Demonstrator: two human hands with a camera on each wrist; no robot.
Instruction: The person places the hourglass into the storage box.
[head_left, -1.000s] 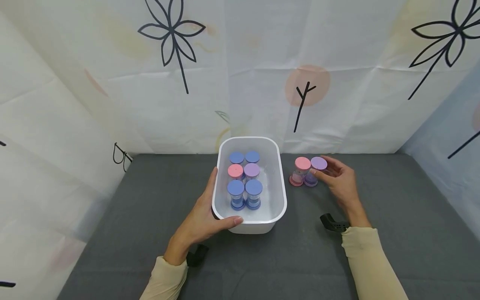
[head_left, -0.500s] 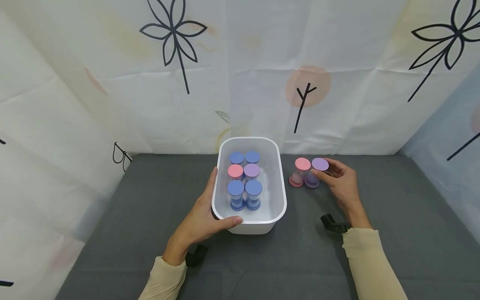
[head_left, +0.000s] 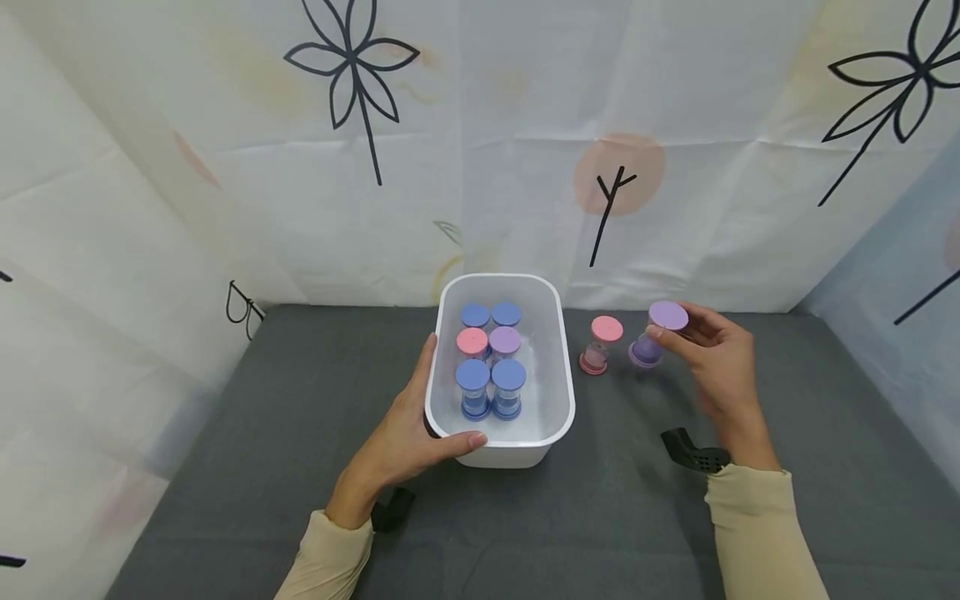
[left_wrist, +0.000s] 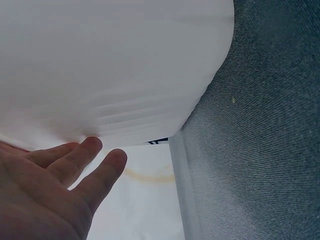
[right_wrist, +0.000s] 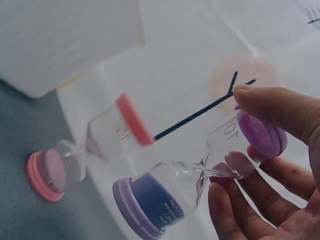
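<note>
My right hand (head_left: 716, 358) grips a purple-capped hourglass (head_left: 657, 337) by its upper part, thumb on one side and fingers on the other. In the right wrist view this hourglass (right_wrist: 170, 192) has dark purple sand in its lower bulb and looks raised off the table. A pink hourglass (head_left: 600, 343) stands upright on the table to its left. My left hand (head_left: 401, 437) lies against the near left corner of a white bin (head_left: 558, 417), thumb along the near rim. In the left wrist view, mostly straight fingers (left_wrist: 100, 182) touch the bin's outer wall (left_wrist: 125, 65).
Inside the bin stand several hourglasses: blue ones (head_left: 473, 375), a pink one (head_left: 472, 341) and a purple one (head_left: 505, 341). Dark grey cloth (head_left: 570, 525) covers the table. A patterned white curtain (head_left: 510, 192) rises behind it.
My right hand has moved the purple hourglass right and slightly up, away from the pink one, opening a gap between them. My left hand and the bin have stayed put.
</note>
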